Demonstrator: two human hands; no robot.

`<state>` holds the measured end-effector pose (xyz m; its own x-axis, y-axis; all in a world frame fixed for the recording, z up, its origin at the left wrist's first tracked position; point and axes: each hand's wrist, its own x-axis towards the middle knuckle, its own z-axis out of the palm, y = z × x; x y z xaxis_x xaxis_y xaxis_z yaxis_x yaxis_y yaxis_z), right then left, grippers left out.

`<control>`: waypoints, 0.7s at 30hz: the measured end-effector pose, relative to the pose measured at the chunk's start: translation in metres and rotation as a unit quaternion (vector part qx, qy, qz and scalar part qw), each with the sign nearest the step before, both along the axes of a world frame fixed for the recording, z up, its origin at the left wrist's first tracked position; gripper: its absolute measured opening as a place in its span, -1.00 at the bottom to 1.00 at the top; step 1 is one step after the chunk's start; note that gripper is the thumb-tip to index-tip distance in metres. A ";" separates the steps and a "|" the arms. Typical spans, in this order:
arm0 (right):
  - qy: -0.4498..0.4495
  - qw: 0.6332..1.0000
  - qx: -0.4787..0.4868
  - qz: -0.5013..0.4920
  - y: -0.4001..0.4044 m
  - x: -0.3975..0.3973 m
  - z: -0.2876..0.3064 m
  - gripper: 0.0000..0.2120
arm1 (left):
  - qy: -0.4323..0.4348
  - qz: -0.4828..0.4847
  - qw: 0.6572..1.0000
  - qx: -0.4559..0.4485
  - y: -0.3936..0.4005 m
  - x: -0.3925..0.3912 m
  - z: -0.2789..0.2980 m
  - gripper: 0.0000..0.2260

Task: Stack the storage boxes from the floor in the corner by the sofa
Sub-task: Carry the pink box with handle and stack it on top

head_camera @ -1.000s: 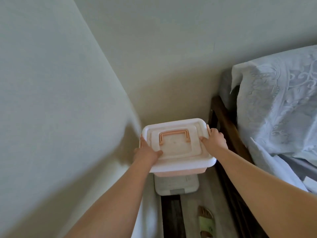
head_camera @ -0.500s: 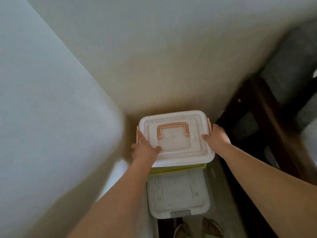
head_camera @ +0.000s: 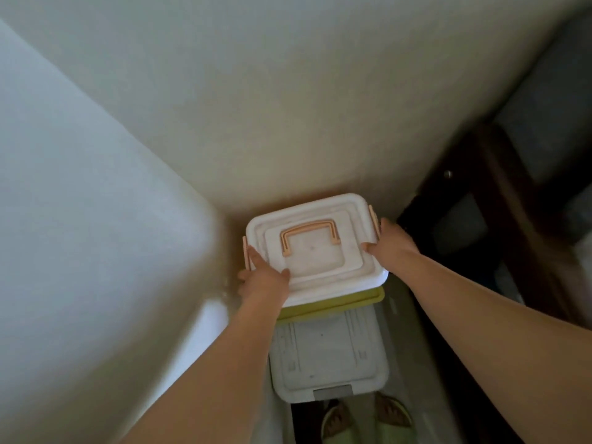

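Pink-handled box point(head_camera: 315, 248) lower, over yellow-lidded box point(head_camera: 352, 301)

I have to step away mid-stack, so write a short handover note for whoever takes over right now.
Left hand grips the left edge of the pink-handled box; right hand grips its right edge.
That box sits over the yellow-lidded box in the corner; whether it fully rests cannot be told.
A grey-lidded box is nearer, lower down.
Left: settle the box, release both grips.

A home living room: plain wall corner point(head_camera: 224, 200), dark wooden sofa frame point(head_camera: 499, 193), slippers point(head_camera: 336, 421).
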<state>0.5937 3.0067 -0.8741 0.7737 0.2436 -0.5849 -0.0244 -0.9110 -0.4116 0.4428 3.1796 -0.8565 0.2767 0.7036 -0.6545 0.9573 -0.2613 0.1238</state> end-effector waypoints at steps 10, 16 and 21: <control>0.037 0.998 0.027 -0.036 -0.096 -0.083 0.137 -0.21 | 0.011 -0.154 0.987 0.045 -0.102 0.007 0.131 -0.18; -0.047 0.985 0.035 -0.163 -0.231 -0.133 0.254 -0.34 | -0.066 -0.328 0.941 0.052 -0.229 0.008 0.239 -0.20; -0.081 0.963 0.053 -0.253 -0.337 -0.190 0.326 -0.46 | -0.102 -0.519 0.848 0.034 -0.334 -0.008 0.311 -0.55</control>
